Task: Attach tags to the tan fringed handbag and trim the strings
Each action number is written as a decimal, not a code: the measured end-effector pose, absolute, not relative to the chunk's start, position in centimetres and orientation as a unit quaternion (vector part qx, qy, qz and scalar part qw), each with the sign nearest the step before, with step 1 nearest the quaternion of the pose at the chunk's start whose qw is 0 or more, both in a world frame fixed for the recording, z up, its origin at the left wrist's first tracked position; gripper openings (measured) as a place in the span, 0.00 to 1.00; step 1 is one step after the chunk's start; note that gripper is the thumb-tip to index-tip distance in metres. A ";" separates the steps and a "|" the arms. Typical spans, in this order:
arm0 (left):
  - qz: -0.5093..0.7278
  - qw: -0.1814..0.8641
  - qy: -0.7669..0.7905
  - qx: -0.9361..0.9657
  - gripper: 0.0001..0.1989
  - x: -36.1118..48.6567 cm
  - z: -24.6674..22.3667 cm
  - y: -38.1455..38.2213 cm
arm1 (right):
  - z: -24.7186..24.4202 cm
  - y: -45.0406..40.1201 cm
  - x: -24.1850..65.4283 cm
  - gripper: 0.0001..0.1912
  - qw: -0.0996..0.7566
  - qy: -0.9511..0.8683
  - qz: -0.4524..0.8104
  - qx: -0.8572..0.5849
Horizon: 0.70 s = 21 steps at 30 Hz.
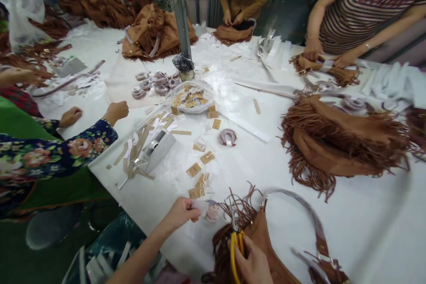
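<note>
My left hand (181, 214) is closed in a pinch on a small translucent plastic piece (200, 205) above the table's near edge. In my right hand (254, 261) are scissors (237, 244) with yellow handles, their metal tips pointing away from me. Under and beside that hand lies a brown fringed bag (266, 239), its strap (308, 206) partly wrapped in clear film. Just beyond my left hand lie brown paper tags (197, 191), some with white strings. A small pinkish-white bundle (212, 213) sits between my hands.
A coiled strap (228, 137) and a plastic bag of tags (191, 97) lie further in. A tape dispenser (156, 148) stands among paper strips at left. More fringed bags (346, 137) pile at right. A metal post (181, 13) rises mid-table. Co-workers' hands (116, 111) work around it.
</note>
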State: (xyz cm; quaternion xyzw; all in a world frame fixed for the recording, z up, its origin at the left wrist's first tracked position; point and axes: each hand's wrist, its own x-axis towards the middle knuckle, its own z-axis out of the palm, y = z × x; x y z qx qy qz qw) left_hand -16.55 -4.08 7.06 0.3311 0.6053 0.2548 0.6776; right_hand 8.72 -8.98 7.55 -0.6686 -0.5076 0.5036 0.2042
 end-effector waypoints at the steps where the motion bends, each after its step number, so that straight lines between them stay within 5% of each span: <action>1: 0.248 0.682 0.602 0.334 0.08 -16.2 7.4 -4.4 | 7.5 -9.1 8.4 0.19 0.216 -0.484 0.523 -0.667; 11: 0.212 0.776 0.495 0.329 0.07 -11.7 11.1 -7.5 | 10.6 -8.0 4.9 0.23 0.323 -0.326 0.665 -0.590; 18: 0.242 0.780 0.506 0.278 0.26 -12.6 11.9 -8.0 | 11.9 -7.7 6.2 0.23 0.334 -0.308 0.682 -0.574; 21: 0.246 0.768 0.504 0.308 0.21 -12.0 11.8 -8.1 | 12.0 -7.8 6.2 0.22 0.325 -0.320 0.694 -0.556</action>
